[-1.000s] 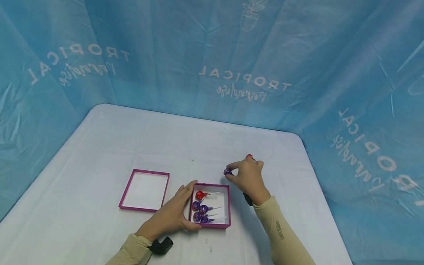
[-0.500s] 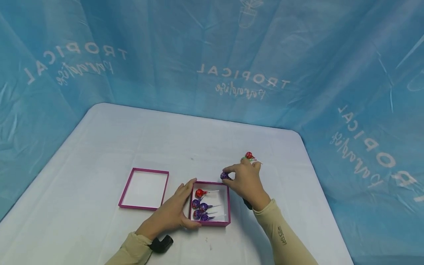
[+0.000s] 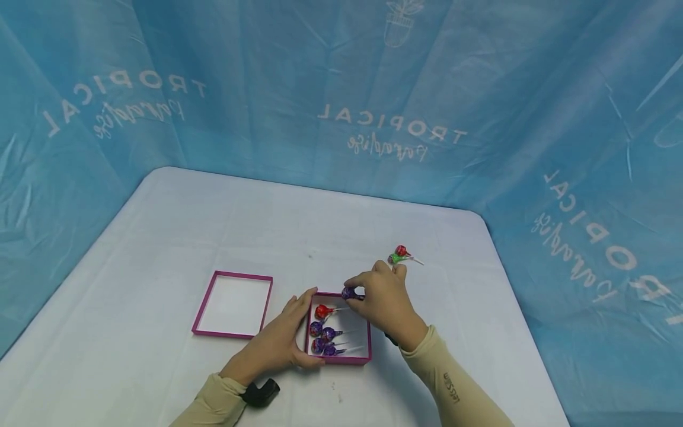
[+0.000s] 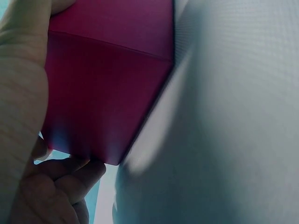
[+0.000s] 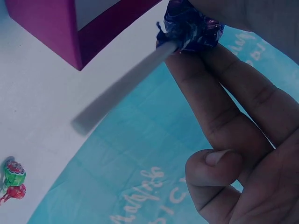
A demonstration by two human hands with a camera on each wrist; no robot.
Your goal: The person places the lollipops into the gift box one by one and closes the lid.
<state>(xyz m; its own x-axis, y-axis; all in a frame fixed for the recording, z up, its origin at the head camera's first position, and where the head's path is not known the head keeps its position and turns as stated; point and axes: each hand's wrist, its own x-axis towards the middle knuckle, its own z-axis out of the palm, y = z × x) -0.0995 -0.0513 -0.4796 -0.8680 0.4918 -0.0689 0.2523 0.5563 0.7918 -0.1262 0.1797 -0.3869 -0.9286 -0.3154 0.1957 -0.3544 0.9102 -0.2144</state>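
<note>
A magenta-edged square box (image 3: 347, 360) with a white inside sits on the table. My left hand (image 3: 274, 347) grips it at its left side, thumb at the near wall and fingers at the far corner; the left wrist view shows the magenta outer walls (image 4: 103, 93) between them. Above the box's far rim my right hand (image 3: 388, 301) pinches a purple-wrapped lollipop (image 3: 348, 293) between thumb and fingers. Its white stick (image 5: 126, 88) points back toward the wrist camera. Inside the box lie a red lollipop (image 3: 322, 311) and several purple lollipops (image 3: 329, 334), heads to the left.
Left of the box lies a matching magenta-rimmed lid (image 3: 232, 305), white side up. Beyond my right hand, a red lollipop (image 3: 401, 251) and a green lollipop (image 3: 395, 259) lie together on the white tablecloth (image 3: 256, 219). A blue printed curtain (image 3: 299, 77) surrounds the table.
My right hand has carried the purple lollipop left and nearer, from beside the box to over its far rim. The green and red lollipops came into sight. My left hand stays on the box.
</note>
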